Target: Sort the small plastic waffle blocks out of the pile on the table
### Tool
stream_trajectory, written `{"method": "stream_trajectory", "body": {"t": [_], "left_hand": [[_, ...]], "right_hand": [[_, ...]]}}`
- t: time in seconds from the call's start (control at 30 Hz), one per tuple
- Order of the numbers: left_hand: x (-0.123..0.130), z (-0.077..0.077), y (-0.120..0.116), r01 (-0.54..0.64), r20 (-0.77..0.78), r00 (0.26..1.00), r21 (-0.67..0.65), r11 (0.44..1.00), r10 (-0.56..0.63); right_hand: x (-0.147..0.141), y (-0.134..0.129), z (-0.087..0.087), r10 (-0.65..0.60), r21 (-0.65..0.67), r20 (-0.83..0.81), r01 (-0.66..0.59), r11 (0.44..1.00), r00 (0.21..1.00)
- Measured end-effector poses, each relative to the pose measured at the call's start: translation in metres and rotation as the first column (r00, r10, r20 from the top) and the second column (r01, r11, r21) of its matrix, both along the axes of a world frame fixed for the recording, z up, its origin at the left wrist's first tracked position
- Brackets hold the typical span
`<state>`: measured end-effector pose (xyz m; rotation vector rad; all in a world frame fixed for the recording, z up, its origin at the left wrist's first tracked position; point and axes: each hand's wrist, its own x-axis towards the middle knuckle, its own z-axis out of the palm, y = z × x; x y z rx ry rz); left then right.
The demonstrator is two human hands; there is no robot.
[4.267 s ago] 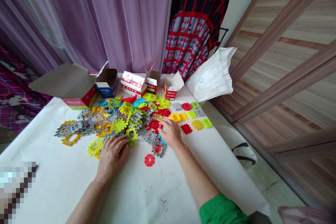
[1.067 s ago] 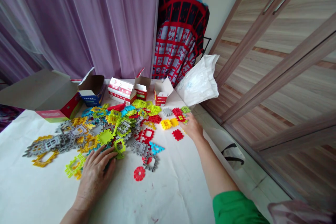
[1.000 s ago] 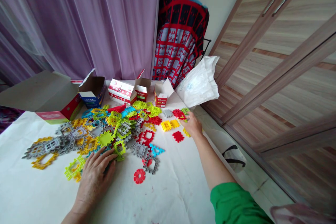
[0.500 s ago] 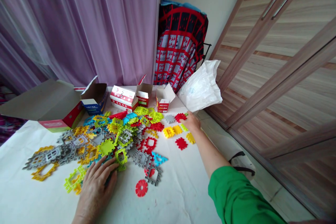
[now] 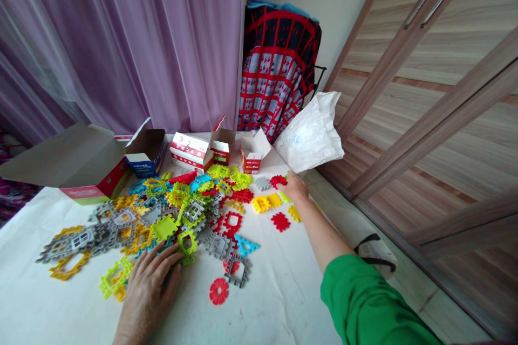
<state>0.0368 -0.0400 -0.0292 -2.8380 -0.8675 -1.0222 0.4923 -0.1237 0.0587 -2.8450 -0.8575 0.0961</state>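
My left hand lies palm down at the near edge of a heap of plastic interlocking building pieces, fingers stretched out over some teal ones. A dark gap shows under its palm. Far to the right, my right hand reaches to a red building piece, its fingers closed at the piece's right edge. Close by lie a grey toothed piece, yellow pieces and another red square piece. Between my hands are a grey window frame piece, a blue triangle and a red flower-like disc.
Along the back stand an open large carton, a blue box, a white and red box and an open red box. A white bag leans at the back right corner of the white-covered table. A wardrobe stands right.
Both hands stay in nearly the same places, and the pieces have not visibly moved. The view has shifted very slightly.
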Motion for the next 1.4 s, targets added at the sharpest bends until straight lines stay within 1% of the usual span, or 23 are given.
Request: {"method": "stream_trajectory", "body": {"t": [0.17,0.33,0.63,0.83,1.07,1.27,1.4], "left_hand": [[0.001,0.002,0.0,0.007,-0.006,1.0,0.025,1.0,-0.006],[0.002,0.006,-0.002,0.006,-0.018,1.0,0.078,0.997,-0.005],[0.003,0.01,-0.002,0.022,-0.017,1.0,0.094,0.995,-0.021],[0.002,0.008,-0.002,0.007,-0.024,1.0,0.067,0.998,-0.006],[0.003,0.008,-0.003,0.005,-0.02,1.0,0.066,0.998,-0.004],[0.003,0.007,-0.003,0.008,-0.008,1.0,0.043,0.999,-0.007],[0.003,0.006,-0.003,-0.001,-0.005,1.0,0.02,1.0,0.001]], "right_hand": [[0.0,-0.001,-0.001,0.021,-0.008,0.002,-0.021,1.0,1.0],[-0.001,-0.001,-0.001,0.016,-0.01,0.003,-0.016,1.0,1.0],[-0.001,-0.003,0.0,0.04,-0.005,0.016,-0.04,0.999,0.999],[0.003,-0.002,-0.002,0.046,0.001,0.01,-0.046,0.999,0.999],[0.006,-0.002,-0.004,0.061,0.005,0.018,-0.061,0.998,0.998],[0.003,-0.006,0.002,0.062,0.042,0.045,-0.064,0.997,0.997],[-0.008,-0.011,0.008,0.12,0.041,0.082,-0.123,0.992,0.989]]}}
